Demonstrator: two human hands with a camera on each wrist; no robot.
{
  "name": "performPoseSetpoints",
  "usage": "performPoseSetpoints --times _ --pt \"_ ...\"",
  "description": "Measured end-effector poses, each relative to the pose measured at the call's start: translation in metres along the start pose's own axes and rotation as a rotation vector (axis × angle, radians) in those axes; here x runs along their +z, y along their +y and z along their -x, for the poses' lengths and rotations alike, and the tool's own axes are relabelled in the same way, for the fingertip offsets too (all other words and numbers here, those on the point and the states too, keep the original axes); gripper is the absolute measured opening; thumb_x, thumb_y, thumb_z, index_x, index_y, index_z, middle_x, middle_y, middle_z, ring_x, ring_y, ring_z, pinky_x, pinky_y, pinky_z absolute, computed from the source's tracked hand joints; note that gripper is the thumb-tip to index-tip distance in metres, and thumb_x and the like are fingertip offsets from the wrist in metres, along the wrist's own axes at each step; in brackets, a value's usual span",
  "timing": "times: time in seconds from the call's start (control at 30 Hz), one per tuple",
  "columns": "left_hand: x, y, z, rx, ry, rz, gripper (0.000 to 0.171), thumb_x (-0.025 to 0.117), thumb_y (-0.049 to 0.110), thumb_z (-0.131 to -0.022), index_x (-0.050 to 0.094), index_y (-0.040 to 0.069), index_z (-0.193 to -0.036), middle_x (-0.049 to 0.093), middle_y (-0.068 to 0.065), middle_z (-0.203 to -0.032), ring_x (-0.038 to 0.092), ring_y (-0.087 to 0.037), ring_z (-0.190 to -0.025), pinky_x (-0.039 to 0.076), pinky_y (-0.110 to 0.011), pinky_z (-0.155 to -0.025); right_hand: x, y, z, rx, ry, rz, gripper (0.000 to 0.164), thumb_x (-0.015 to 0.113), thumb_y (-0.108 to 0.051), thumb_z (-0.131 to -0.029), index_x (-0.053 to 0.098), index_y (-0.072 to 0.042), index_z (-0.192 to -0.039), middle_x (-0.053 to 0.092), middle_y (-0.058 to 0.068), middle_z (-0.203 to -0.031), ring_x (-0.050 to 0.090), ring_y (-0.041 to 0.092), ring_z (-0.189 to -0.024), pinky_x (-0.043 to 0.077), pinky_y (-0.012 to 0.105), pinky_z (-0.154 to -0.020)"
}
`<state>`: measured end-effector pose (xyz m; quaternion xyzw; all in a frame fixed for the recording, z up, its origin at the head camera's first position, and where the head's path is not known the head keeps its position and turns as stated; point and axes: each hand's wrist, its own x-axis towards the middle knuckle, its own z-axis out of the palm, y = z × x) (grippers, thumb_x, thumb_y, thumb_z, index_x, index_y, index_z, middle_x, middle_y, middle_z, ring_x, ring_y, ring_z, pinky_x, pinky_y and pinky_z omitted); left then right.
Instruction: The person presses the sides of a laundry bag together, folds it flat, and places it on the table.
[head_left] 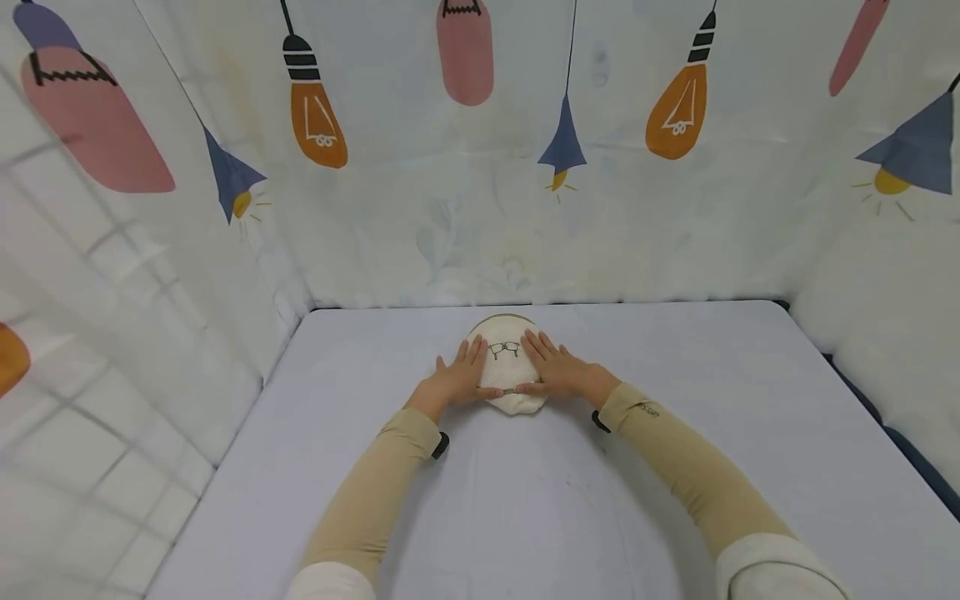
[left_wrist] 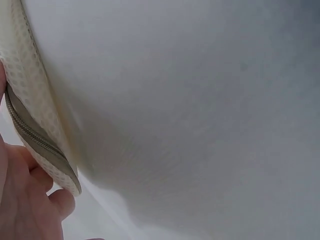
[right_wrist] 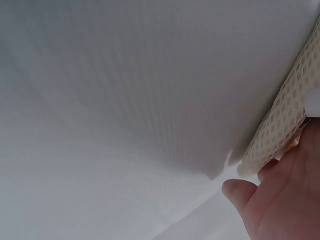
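Note:
A cream mesh bag (head_left: 512, 403) with a drawing of eyeglasses (head_left: 503, 348) lies near the table's far edge. My left hand (head_left: 457, 379) rests on its left side, fingers straight and pointing away. On the opposite side, my right hand (head_left: 558, 371) touches it in the same manner. Both thumbs point inward along the near part of the bag, close to each other. The left wrist view shows a zip (left_wrist: 35, 137) along the bag's edge beside the left hand (left_wrist: 30, 200). In the right wrist view, mesh (right_wrist: 280, 120) borders the right hand (right_wrist: 285, 200).
A white cloth covers the table (head_left: 540, 500). Behind it hangs a pale curtain (head_left: 480, 208) printed with lamps and bulbs, with more curtain at both sides. Dark bands (head_left: 442, 446) circle my wrists.

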<state>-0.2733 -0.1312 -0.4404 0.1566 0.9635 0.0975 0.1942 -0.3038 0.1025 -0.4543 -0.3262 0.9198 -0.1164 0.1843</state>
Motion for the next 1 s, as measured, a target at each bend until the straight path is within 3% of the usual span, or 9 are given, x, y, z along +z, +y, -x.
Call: performPoseSetpoints --times 0.33,0.57,0.83,1.0 --pt "-0.008 0.006 -0.008 -0.005 -0.016 -0.034 0.105 0.056 0.06 -0.099 -0.002 0.001 -0.163 -0.009 -0.014 -0.17 -0.005 -0.035 -0.156 0.008 -0.071 -0.117 -0.007 0.003 0.001 0.03 -0.004 0.013 0.098 0.048 -0.058 -0.104 -0.006 -0.001 -0.163 -0.013 0.016 -0.17 -0.009 0.037 -0.155 0.009 0.061 -0.122" --pt "-0.007 -0.005 -0.012 0.008 0.038 -0.028 0.104 0.055 0.062 -0.099 -0.003 0.005 -0.164 -0.009 -0.01 -0.171 -0.005 -0.033 -0.156 0.009 -0.07 -0.117 -0.008 0.007 -0.004 -0.031 0.076 -0.055 0.097 0.051 -0.054 -0.105 -0.003 0.003 -0.162 -0.01 0.019 -0.169 -0.01 0.04 -0.154 0.01 0.061 -0.121" --pt "-0.006 -0.006 -0.011 0.045 0.065 0.022 0.1 0.053 0.063 -0.099 -0.001 0.011 -0.165 -0.008 -0.01 -0.171 -0.004 -0.034 -0.156 0.008 -0.069 -0.118 -0.005 0.012 -0.002 0.01 0.081 -0.077 0.098 0.05 -0.058 -0.104 -0.003 -0.001 -0.163 -0.01 0.016 -0.17 -0.01 0.039 -0.154 0.009 0.061 -0.121" --pt "-0.005 -0.007 -0.009 0.045 0.12 0.014 0.094 0.052 0.062 -0.1 0.003 0.017 -0.167 -0.003 -0.01 -0.171 0.001 -0.036 -0.156 0.01 -0.069 -0.118 -0.009 0.009 0.003 0.015 0.114 -0.013 0.092 0.049 -0.057 -0.105 0.002 -0.004 -0.164 -0.003 0.013 -0.171 -0.006 0.042 -0.154 0.011 0.066 -0.119"
